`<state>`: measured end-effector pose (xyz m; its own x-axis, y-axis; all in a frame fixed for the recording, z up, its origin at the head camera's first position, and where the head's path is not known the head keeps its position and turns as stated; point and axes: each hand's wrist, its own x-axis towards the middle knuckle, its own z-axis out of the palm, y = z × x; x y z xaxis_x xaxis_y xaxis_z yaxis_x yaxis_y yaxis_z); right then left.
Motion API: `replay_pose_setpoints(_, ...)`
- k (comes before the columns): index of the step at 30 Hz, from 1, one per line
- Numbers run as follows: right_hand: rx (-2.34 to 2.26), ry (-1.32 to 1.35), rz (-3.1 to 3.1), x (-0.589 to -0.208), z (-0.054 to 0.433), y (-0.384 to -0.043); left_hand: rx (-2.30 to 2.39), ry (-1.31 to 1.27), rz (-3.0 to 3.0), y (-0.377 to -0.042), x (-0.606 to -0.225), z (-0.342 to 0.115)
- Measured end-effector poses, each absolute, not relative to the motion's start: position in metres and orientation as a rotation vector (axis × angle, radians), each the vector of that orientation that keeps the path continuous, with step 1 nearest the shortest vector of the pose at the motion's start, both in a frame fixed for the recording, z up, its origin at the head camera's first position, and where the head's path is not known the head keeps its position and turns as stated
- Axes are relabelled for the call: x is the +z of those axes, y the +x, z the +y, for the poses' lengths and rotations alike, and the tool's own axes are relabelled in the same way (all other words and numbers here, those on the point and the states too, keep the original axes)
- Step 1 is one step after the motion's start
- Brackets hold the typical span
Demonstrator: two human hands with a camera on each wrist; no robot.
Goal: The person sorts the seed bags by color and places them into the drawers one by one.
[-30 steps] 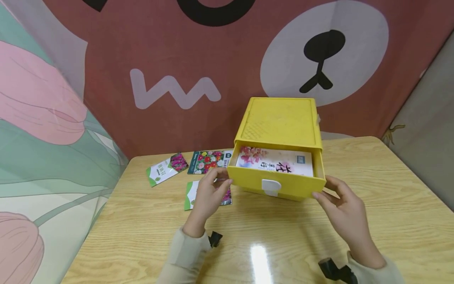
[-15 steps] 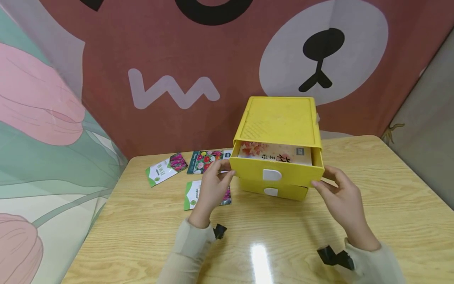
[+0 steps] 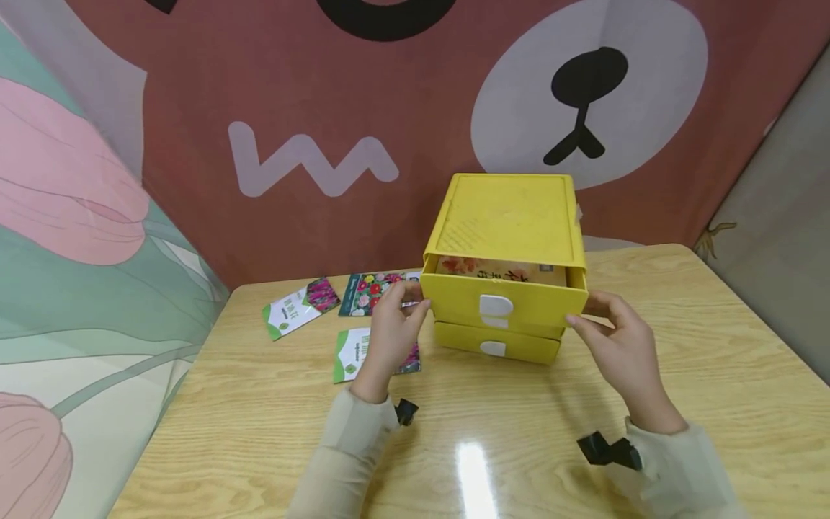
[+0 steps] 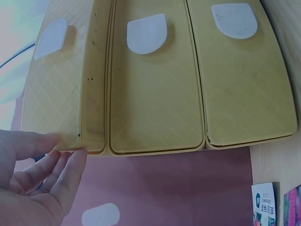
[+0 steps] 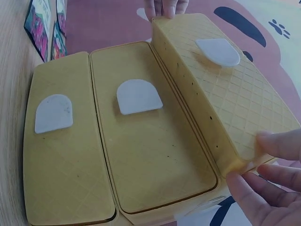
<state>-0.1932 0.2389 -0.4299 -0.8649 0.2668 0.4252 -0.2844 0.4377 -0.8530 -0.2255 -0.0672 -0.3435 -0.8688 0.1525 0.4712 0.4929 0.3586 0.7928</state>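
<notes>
A yellow chest of drawers (image 3: 509, 216) stands towards the back of the table, its top drawer (image 3: 447, 297) partly pulled out. Inside that drawer lies a flower-printed packet (image 3: 538, 274), mostly hidden by the drawer front and chest top. My left hand (image 3: 391, 331) pinches the drawer's left front corner between thumb and fingers. At the opposite corner, my right hand (image 3: 619, 349) holds it the same way. Both wrist views show the white handle (image 5: 218, 52) on the drawer front, untouched. The middle drawer (image 4: 157, 94) and bottom drawer (image 4: 249, 84) are closed.
Left of the chest lie a green-and-white seed packet (image 3: 288, 315), a dark flower packet (image 3: 359, 294) and another green-and-white packet (image 3: 350, 355), partly behind my left hand. A printed cloth (image 3: 324, 231) hangs behind the wooden table (image 3: 246, 432).
The top drawer has slid further into the chest, with both hands moving along with it. Less of the packet inside shows, and the lower drawer fronts have come into sight.
</notes>
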Motion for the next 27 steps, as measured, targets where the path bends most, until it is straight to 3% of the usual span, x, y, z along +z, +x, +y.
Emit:
replay_pose_setpoints(3, 1.486, 0.008, -2.163, -0.428, 0.240, -0.197, -1.512, -0.562, -2.308, -0.229, -0.344, -0.066)
replay_pose_setpoints(14, 1.295, -0.064, -2.156, -0.484, 0.265, -0.237, -1.509, -0.522, -2.284, -0.238, -0.348, -0.062)
replay_pose_setpoints(27, 1.325, -0.099, -2.138, -0.485, 0.267, -0.242, -1.558, -0.498, -2.279, -0.245, -0.349, -0.058)
